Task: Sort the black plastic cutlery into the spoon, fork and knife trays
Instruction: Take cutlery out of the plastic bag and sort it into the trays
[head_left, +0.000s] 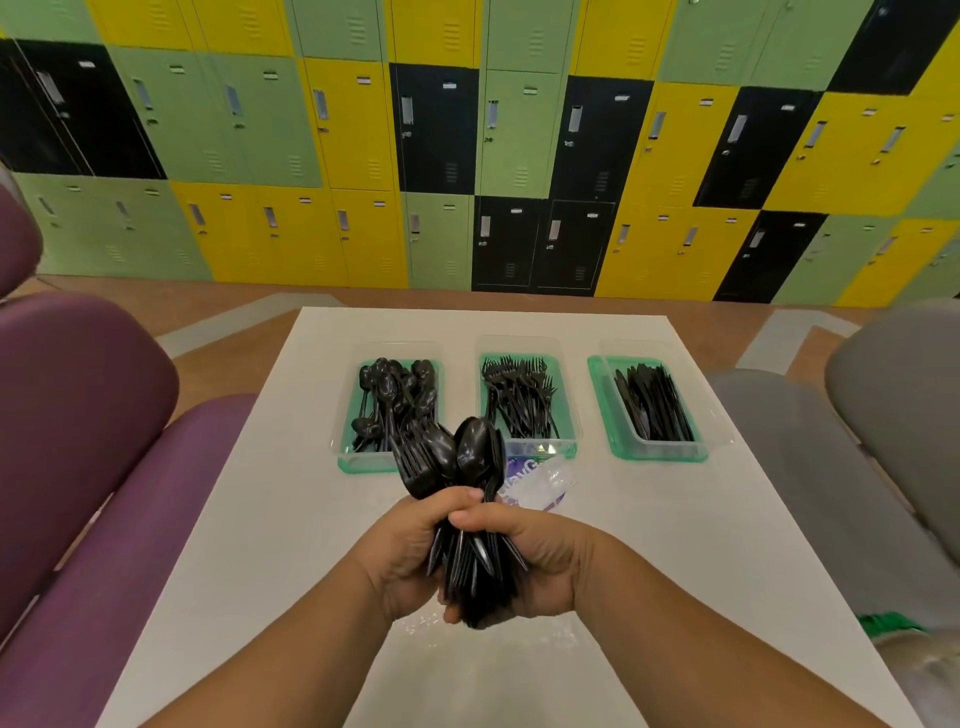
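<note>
Two hands clasp one bundle of black plastic cutlery: the left hand and right hand curl round its handles, spoon bowls and fork tines fanning above the fingers. The bundle is held in front of the fork tray, nearer the person. The spoon tray sits left of the fork tray, the knife tray right of it.

One camera looks at this scene, worn on the person's head. It sits above the near edge of the white counter and looks forward and down along it. The left hand and right hand, wrapped round a bunch of cutlery, are close under it, over the counter's near half. Past the counter's far edge it sees the floor and a wall of lockers, bent at the sides by the wide lens.
</note>
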